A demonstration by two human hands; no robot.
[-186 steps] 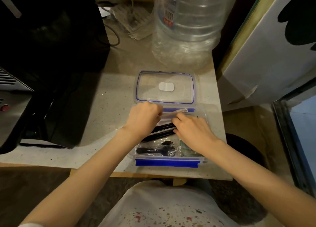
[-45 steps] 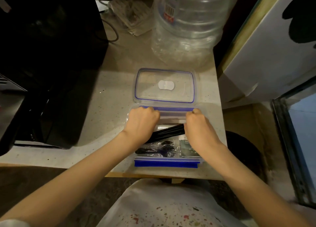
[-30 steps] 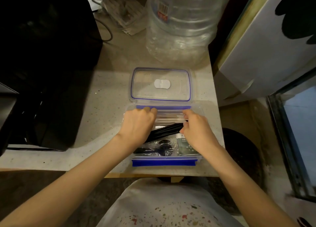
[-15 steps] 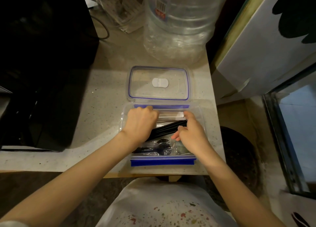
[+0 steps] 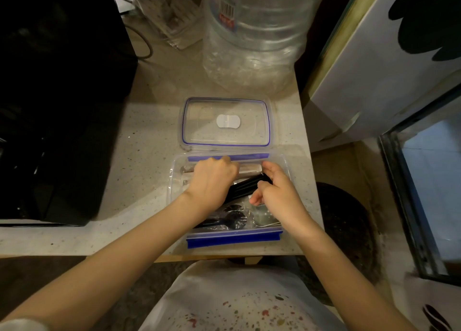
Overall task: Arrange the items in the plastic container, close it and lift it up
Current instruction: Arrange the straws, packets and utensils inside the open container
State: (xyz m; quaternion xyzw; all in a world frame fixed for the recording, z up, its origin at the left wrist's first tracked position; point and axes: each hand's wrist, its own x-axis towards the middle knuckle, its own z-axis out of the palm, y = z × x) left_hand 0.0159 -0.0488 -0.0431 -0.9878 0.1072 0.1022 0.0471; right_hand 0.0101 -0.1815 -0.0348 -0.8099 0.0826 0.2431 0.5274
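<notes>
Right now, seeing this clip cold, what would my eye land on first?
Both hands, left hand and right hand, are down inside the open clear plastic container at the counter's near edge, working a bundle of black sticks above wrapped black forks. Its blue-rimmed lid lies flat just behind it. Farther back, a big clear water jug looms over the counter.
</notes>
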